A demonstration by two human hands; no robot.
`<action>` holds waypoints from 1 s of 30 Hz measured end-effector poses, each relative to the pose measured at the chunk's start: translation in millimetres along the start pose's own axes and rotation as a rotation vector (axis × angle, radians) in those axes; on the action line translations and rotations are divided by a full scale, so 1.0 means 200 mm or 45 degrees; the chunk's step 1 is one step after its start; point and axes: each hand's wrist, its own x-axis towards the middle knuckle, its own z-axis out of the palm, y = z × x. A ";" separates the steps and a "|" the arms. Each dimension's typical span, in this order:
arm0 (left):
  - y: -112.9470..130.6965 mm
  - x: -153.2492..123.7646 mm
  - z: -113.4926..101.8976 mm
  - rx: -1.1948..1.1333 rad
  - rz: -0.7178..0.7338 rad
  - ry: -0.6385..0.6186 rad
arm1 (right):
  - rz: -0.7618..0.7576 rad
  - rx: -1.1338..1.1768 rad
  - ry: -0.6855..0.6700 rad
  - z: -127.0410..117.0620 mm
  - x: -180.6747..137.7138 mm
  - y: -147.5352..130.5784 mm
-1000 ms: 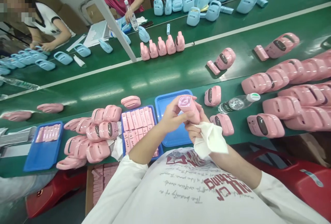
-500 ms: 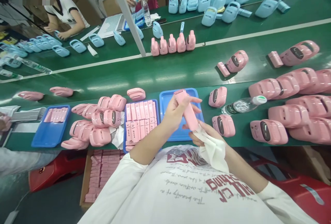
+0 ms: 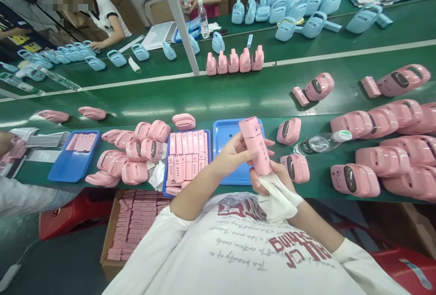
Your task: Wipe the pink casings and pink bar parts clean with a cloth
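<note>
My left hand (image 3: 235,153) is closed around a pink oblong handle-like piece (image 3: 257,143), which is tilted with its upper end away from me. A row of small dark marks shows on its face. My right hand (image 3: 279,173) grips a white cloth (image 3: 278,199) around the piece's lower end, and the cloth hangs down in front of my shirt. Beneath and behind my hands lies a blue tray (image 3: 220,125). Left of it, another blue tray (image 3: 165,170) holds rows of similar pink pieces (image 3: 185,143).
Pink rounded housings with handles (image 3: 135,172) are piled on the left, more (image 3: 356,179) on the right. A plastic bottle (image 3: 316,143) lies near my right hand. Below the table stands a carton (image 3: 109,236) of pink pieces. Co-workers sit across, near blue housings (image 3: 286,29).
The pink piece has been turned in my left hand, so its marked face now shows. My right hand and cloth stay at its lower end. The view has shifted slightly.
</note>
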 end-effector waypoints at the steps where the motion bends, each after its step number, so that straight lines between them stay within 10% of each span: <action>1: -0.01 0.00 0.00 -0.007 0.001 -0.015 | 0.029 0.051 -0.043 -0.01 0.00 0.01; 30: -0.08 -0.03 -0.08 -0.301 -0.039 0.230 | -0.016 -0.505 0.105 0.00 0.01 -0.05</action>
